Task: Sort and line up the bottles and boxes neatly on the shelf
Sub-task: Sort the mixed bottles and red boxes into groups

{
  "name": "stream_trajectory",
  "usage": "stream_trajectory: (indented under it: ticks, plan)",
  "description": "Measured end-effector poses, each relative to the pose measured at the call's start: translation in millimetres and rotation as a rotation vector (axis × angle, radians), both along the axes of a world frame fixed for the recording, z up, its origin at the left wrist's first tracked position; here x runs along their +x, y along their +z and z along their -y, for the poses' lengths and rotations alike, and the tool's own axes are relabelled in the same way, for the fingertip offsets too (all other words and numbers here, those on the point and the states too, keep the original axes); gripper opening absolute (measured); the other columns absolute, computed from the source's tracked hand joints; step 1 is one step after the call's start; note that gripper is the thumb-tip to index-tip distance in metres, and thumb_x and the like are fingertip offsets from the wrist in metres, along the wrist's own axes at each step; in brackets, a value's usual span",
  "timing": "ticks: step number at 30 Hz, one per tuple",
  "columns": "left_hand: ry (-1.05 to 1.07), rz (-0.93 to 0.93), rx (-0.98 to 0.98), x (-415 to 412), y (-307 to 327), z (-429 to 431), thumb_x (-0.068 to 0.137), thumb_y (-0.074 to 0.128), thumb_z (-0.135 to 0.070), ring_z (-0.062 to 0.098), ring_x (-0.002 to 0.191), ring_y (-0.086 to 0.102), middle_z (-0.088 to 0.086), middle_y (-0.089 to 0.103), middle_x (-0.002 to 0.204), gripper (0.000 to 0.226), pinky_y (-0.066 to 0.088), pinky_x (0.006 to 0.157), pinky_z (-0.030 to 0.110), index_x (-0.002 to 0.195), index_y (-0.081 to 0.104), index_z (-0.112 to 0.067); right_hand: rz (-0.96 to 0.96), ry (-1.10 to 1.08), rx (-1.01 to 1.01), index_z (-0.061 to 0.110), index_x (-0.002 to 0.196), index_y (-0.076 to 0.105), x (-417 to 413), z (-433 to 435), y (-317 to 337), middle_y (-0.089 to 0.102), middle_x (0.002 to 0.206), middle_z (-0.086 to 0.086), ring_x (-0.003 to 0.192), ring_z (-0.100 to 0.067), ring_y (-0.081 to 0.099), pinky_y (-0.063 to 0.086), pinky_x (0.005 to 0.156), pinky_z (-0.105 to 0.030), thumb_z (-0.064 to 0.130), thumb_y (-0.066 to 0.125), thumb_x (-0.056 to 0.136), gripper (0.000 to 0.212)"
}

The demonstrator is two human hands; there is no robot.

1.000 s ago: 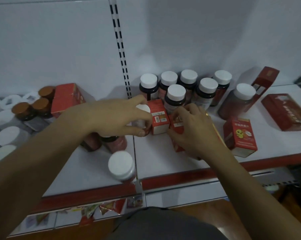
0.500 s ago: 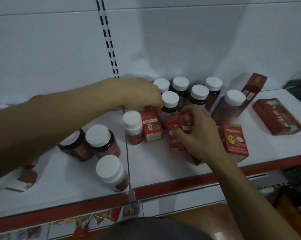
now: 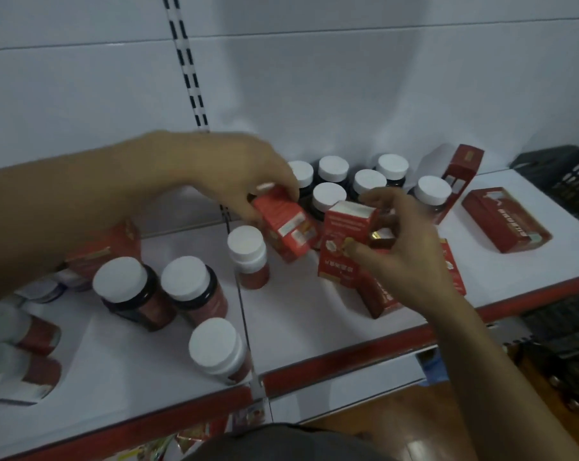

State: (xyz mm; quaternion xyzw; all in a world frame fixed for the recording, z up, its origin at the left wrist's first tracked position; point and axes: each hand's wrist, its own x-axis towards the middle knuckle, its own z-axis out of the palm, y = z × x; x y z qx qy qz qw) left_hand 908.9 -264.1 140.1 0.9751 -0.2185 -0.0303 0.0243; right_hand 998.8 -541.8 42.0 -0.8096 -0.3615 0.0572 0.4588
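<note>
My left hand [image 3: 235, 171] grips a small red box [image 3: 286, 227], lifted and tilted above the white shelf [image 3: 314, 321]. My right hand [image 3: 404, 247] holds a second red box [image 3: 343, 241] upright just to its right. Behind both, several dark bottles with white caps [image 3: 329, 196] stand grouped at the back wall. A small white-capped bottle [image 3: 248, 256] stands below my left hand. Three larger bottles [image 3: 188, 284] stand at the front left. Another red box [image 3: 379, 299] lies under my right hand.
A long red box [image 3: 504, 219] lies flat at the right, and a tall one [image 3: 459, 176] leans on the wall. More bottles [image 3: 22, 331] lie at the far left. A black basket [image 3: 561, 174] sits at the right edge. The shelf has a red front lip [image 3: 348, 361].
My left hand has taken the small red box off the shelf and tilted it. My right hand has raised its box higher. The view has shifted right and down.
</note>
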Motion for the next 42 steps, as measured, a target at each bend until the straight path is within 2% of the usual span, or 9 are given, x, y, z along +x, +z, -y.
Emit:
stream_trajectory:
  ticks: [10, 16, 20, 24, 27, 33, 38, 40, 42]
  plan:
    - [0.518, 0.362, -0.374, -129, 50, -84, 0.091, 0.055, -0.055, 0.016, 0.117, 0.062, -0.002, 0.059, 0.127, 0.05, 0.061, 0.079, 0.029, 0.131, 0.055, -0.025, -0.013, 0.257, 0.114, 0.04, 0.138, 0.053, -2, -88, 68, 0.052, 0.126, -0.004, 0.113, -0.018, 0.061, 0.061, 0.083, -0.027, 0.015, 0.082, 0.079, 0.069]
    - [0.738, 0.394, -0.748, -167, 0, -105, 0.08, 0.084, -0.042, 0.005, 0.097, 0.068, 0.001, 0.069, 0.109, 0.049, 0.057, 0.086, 0.023, 0.12, 0.062, -0.025, -0.334, 0.378, 0.282, 0.024, 0.136, 0.054, -20, -164, 75, 0.062, 0.118, -0.014, 0.101, -0.016, 0.071, 0.059, 0.087, -0.031, 0.017, 0.073, 0.08, 0.059]
    - [0.682, 0.31, -0.598, -153, -37, -96, 0.082, 0.084, -0.036, 0.01, 0.108, 0.066, -0.004, 0.067, 0.121, 0.052, 0.055, 0.092, 0.028, 0.126, 0.059, -0.023, -0.698, 0.357, 0.383, 0.005, 0.128, 0.057, -30, -197, 66, 0.071, 0.113, -0.014, 0.107, -0.03, 0.071, 0.059, 0.09, -0.037, 0.015, 0.072, 0.083, 0.049]
    - [0.586, 0.312, -0.031, -133, -67, -105, 0.08, 0.08, -0.048, 0.025, 0.106, 0.059, 0.002, 0.062, 0.116, 0.057, 0.054, 0.079, 0.04, 0.126, 0.058, -0.021, -1.168, 0.298, 0.35, 0.008, 0.115, 0.056, -38, -200, 62, 0.067, 0.111, -0.02, 0.1, -0.033, 0.071, 0.062, 0.077, -0.036, 0.023, 0.062, 0.096, 0.024]
    - [0.53, 0.3, 0.135, -133, -80, -110, 0.075, 0.085, -0.04, 0.027, 0.107, 0.059, 0.003, 0.061, 0.123, 0.049, 0.056, 0.072, 0.04, 0.116, 0.069, -0.02, -1.351, 0.313, 0.271, 0.007, 0.116, 0.057, -45, -196, 59, 0.064, 0.109, -0.026, 0.088, -0.036, 0.073, 0.062, 0.062, -0.035, 0.024, 0.051, 0.102, 0.023]
    - [0.607, 0.223, -0.055, -141, -77, -111, 0.088, 0.072, -0.046, 0.025, 0.115, 0.059, 0.0, 0.058, 0.129, 0.055, 0.054, 0.085, 0.039, 0.136, 0.057, -0.023, -1.274, 0.389, 0.154, 0.013, 0.117, 0.066, -49, -200, 47, 0.061, 0.095, -0.014, 0.08, -0.03, 0.069, 0.059, 0.07, -0.037, 0.024, 0.063, 0.087, 0.032]
    - [0.568, 0.295, -0.126, -178, -55, -105, 0.092, 0.066, -0.036, -0.007, 0.095, 0.043, -0.02, 0.05, 0.107, 0.023, 0.053, 0.08, 0.03, 0.108, 0.067, -0.019, -1.094, 0.523, 0.053, 0.011, 0.144, 0.05, -42, -204, 41, 0.06, 0.136, -0.023, 0.124, -0.037, 0.062, 0.054, 0.099, -0.05, 0.015, 0.072, 0.076, 0.072]
    - [0.565, 0.217, -0.12, -195, -52, -103, 0.087, 0.073, -0.043, -0.014, 0.09, 0.038, -0.028, 0.039, 0.099, 0.026, 0.042, 0.076, 0.009, 0.097, 0.068, -0.02, -0.963, 0.512, 0.04, 0.009, 0.129, 0.057, -43, -209, 40, 0.064, 0.129, -0.023, 0.122, -0.039, 0.063, 0.056, 0.096, -0.049, 0.011, 0.074, 0.08, 0.052]
    - [0.603, 0.099, -0.06, -206, -58, -103, 0.081, 0.071, -0.06, -0.008, 0.093, 0.045, -0.026, 0.038, 0.1, 0.042, 0.043, 0.073, 0.013, 0.107, 0.063, -0.028, -0.817, 0.435, 0.02, 0.016, 0.095, 0.058, -43, -211, 40, 0.071, 0.105, -0.014, 0.101, -0.033, 0.07, 0.06, 0.068, -0.035, 0.008, 0.075, 0.083, 0.022]
